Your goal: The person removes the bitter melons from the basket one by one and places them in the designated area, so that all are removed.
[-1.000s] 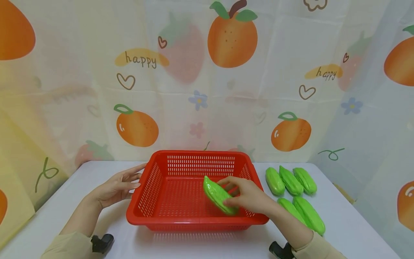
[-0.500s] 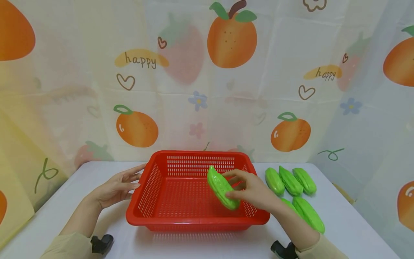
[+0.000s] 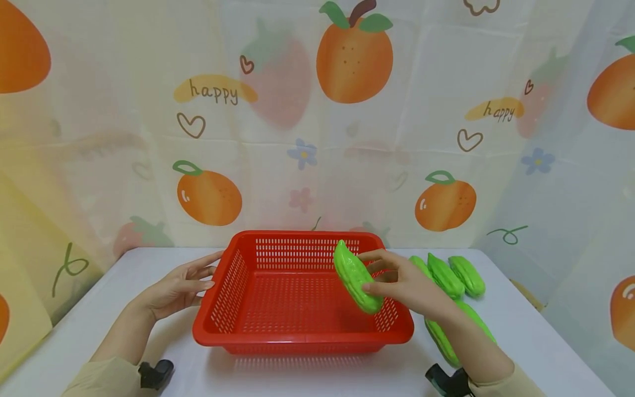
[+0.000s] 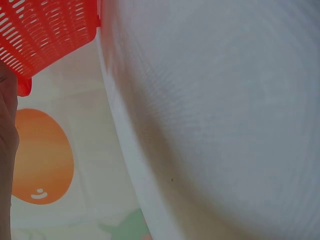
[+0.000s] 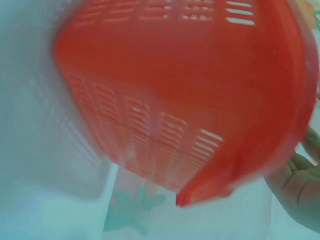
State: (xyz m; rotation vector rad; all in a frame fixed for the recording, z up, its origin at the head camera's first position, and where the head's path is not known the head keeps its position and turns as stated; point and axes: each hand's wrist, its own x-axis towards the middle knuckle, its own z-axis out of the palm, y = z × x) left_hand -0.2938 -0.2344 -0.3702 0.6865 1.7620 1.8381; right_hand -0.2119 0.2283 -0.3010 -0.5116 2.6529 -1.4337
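Observation:
A red plastic basket (image 3: 307,337) with slotted walls stands on the white table. My right hand (image 3: 397,278) grips a glossy green bitter melon (image 3: 354,278), ridged lengthwise and tilted with its pointed end up. Hand and melon overlap the basket's right inner side in the head view. Touching the basket's left rim, the relaxed fingers of my left hand (image 3: 186,286) hold nothing else. In the right wrist view the basket wall (image 5: 175,75) fills the middle and only part of my right hand (image 5: 300,190) shows; the bitter melon is hidden there.
Several more green bitter melons (image 3: 446,275) lie on the table (image 3: 521,336) right of the basket, some partly covered by my right forearm. A fruit-printed curtain (image 3: 317,182) hangs behind the table's back edge.
My right hand has lifted the bitter melon upward and moved it to the right, toward the basket's right wall. My left hand and the basket have stayed in place.

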